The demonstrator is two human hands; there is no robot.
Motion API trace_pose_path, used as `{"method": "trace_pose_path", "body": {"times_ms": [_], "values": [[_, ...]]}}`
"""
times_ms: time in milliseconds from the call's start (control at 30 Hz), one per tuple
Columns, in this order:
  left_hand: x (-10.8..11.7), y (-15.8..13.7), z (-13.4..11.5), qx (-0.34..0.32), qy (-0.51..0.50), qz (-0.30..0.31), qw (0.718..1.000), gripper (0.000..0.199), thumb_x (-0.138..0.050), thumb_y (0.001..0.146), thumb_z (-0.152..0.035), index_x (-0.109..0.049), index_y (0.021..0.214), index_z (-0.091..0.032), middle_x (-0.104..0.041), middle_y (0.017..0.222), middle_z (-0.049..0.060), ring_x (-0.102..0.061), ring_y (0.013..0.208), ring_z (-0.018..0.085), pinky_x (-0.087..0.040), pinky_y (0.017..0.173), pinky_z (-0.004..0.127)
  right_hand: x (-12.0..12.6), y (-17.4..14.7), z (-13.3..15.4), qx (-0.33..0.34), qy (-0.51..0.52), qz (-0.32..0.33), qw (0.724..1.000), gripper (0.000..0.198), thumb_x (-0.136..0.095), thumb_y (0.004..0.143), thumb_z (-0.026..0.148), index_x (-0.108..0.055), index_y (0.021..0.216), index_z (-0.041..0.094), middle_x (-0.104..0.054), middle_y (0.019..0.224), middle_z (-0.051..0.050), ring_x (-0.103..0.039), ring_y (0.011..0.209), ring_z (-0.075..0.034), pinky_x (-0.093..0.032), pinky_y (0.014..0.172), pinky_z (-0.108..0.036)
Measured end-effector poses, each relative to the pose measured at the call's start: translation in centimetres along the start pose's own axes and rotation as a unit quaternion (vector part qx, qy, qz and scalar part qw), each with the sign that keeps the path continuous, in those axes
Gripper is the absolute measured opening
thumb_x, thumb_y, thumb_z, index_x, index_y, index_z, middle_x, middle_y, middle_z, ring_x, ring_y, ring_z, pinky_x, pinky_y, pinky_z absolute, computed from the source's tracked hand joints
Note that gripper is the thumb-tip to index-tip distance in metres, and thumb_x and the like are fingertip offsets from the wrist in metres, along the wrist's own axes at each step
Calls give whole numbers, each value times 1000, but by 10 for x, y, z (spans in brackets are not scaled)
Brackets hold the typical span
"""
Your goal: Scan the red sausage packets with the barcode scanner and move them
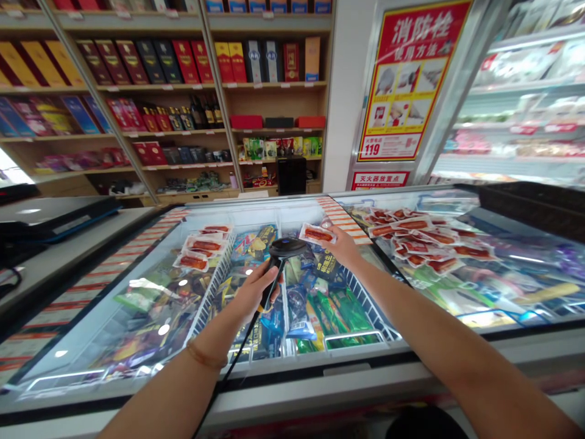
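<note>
My left hand [258, 289] is wrapped round the handle of a black barcode scanner [287, 246], whose cable runs down past my wrist. Just right of the scanner's head, my right hand [342, 245] grips the edge of a clear packet of reddish sausage [317, 234]. The packet is held over the glass-topped freezer, close to the scanner but apart from it. Similar packets [201, 246] lie on the glass to the left. A larger heap of these packets [425, 238] covers part of the glass on the right.
Beneath the glass, white wire baskets [361, 299] hold colourful ice cream packs [340, 311]. A black flat device [59, 216] stands on the counter at left. Behind are wooden shelves [278, 137] with boxes and bottles, a red and yellow poster [409, 85], and a lit display fridge [525, 116].
</note>
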State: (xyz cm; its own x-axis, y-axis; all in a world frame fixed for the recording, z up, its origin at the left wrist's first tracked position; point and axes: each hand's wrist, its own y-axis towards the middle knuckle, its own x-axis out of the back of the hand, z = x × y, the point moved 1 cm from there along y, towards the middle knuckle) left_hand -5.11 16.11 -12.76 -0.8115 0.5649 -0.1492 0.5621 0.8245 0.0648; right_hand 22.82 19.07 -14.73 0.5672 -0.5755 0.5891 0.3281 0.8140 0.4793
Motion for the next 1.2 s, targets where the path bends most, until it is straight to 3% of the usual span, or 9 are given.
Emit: {"method": "trace_pose_path", "body": {"times_ms": [233, 333, 467, 567, 667, 767, 967, 1067, 1200], "values": [[0, 0, 2, -2, -8, -13, 1000, 39, -69, 74, -52, -57, 86, -17, -58, 71, 0, -48, 43, 7, -34, 41, 20, -8, 0, -7, 5, 2, 3, 1000, 39, -63, 78, 35, -62, 114, 19, -70, 103, -7, -65, 93, -23, -49, 83, -36], [0, 2, 3, -14, -8, -41, 999, 43, -69, 72, -54, -56, 88, -17, -59, 71, 0, -46, 41, 6, -32, 39, 20, -11, 0, -9, 29, -25, -6, 999, 39, -57, 81, 25, -59, 120, 20, -66, 112, -10, -61, 104, -26, -47, 91, -40], [3, 4, -2, -24, -6, -125, 992, 48, -72, 65, -58, -52, 82, -18, -57, 67, -3, -45, 38, 6, -33, 37, 21, -12, 2, -3, 71, -57, -9, 996, 42, -46, 82, 14, -55, 123, 16, -59, 119, -14, -55, 114, -26, -43, 99, -43], [12, -3, -19, -22, -23, -196, 980, 49, -71, 64, -59, -51, 80, -19, -57, 65, -3, -45, 37, 7, -33, 36, 21, -21, 8, 14, 99, -65, 6, 993, 41, -47, 83, 13, -53, 123, 15, -56, 119, -14, -53, 116, -26, -41, 102, -43], [32, -20, -45, -32, -29, -240, 970, 49, -73, 62, -58, -51, 81, -19, -57, 63, -3, -46, 37, 8, -31, 35, 21, -50, 20, 48, 109, -54, 24, 992, 41, -45, 85, 13, -51, 126, 17, -55, 122, -13, -53, 115, -23, -41, 102, -39], [65, -46, -67, -45, -28, -304, 951, 47, -73, 62, -56, -52, 82, -19, -56, 63, -4, -46, 38, 8, -30, 35, 20, -98, 34, 98, 113, -33, 63, 991, 39, -45, 88, 17, -51, 127, 18, -55, 125, -12, -54, 116, -21, -42, 99, -34], [136, -108, -85, -56, -15, -430, 901, 42, -70, 66, -53, -51, 80, -19, -55, 61, -4, -46, 39, 8, -32, 36, 20, -191, 50, 200, 81, 15, 146, 986, 34, -51, 89, 22, -54, 123, 19, -62, 121, -8, -56, 113, -19, -43, 97, -31], [154, -131, -87, -57, -7, -452, 890, 43, -71, 65, -54, -51, 79, -19, -54, 60, -4, -46, 39, 8, -32, 37, 20, -213, 52, 226, 55, 8, 156, 986, 34, -52, 90, 26, -56, 123, 19, -61, 122, -11, -56, 114, -23, -44, 95, -36], [159, -139, -87, -35, -1, -460, 887, 44, -68, 67, -57, -51, 80, -19, -52, 57, -5, -45, 38, 9, -30, 35, 21, -216, 51, 225, 4, -19, 148, 989, 35, -50, 91, 24, -57, 125, 21, -58, 127, -13, -52, 120, -28, -43, 97, -44]]}}
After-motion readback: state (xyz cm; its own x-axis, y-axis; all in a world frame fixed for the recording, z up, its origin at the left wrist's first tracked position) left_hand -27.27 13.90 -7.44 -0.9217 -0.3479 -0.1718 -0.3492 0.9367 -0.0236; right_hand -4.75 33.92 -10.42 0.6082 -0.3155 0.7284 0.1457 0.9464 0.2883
